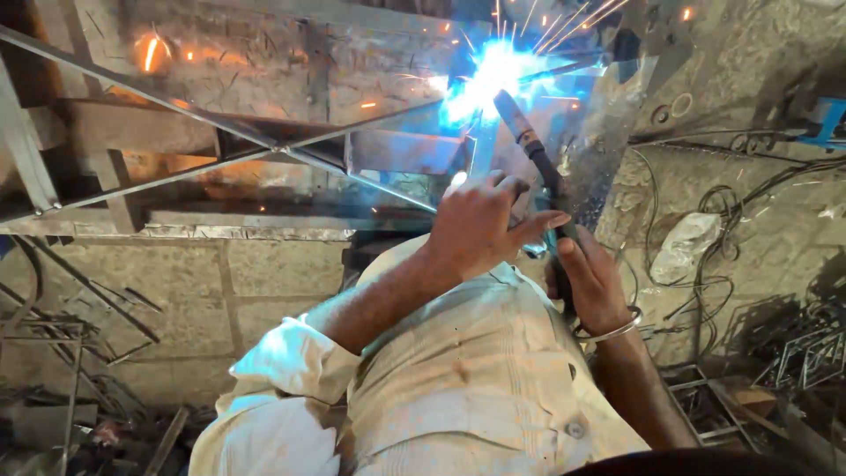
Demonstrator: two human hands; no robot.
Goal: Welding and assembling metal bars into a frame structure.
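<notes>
Pale creased shirt (476,370); both hands, right hand (592,284) and left hand (480,225), around black welding torch (533,150); sparks.

A floor of pale stone slabs (264,291) fills the scene, worn and dusty. At near left lies a heap of thin metal rods and scrap (62,353). Dark cables (723,220) trail in loops over the right side, beside a crumpled plastic bag (683,247). At near right sit small wire frames (806,353). Harsh blue-white light glares at far centre, leaving the corners in shadow.

Tangled cables (705,256) (dark) on stone floor (264,291); scrap rods (62,353).
</notes>
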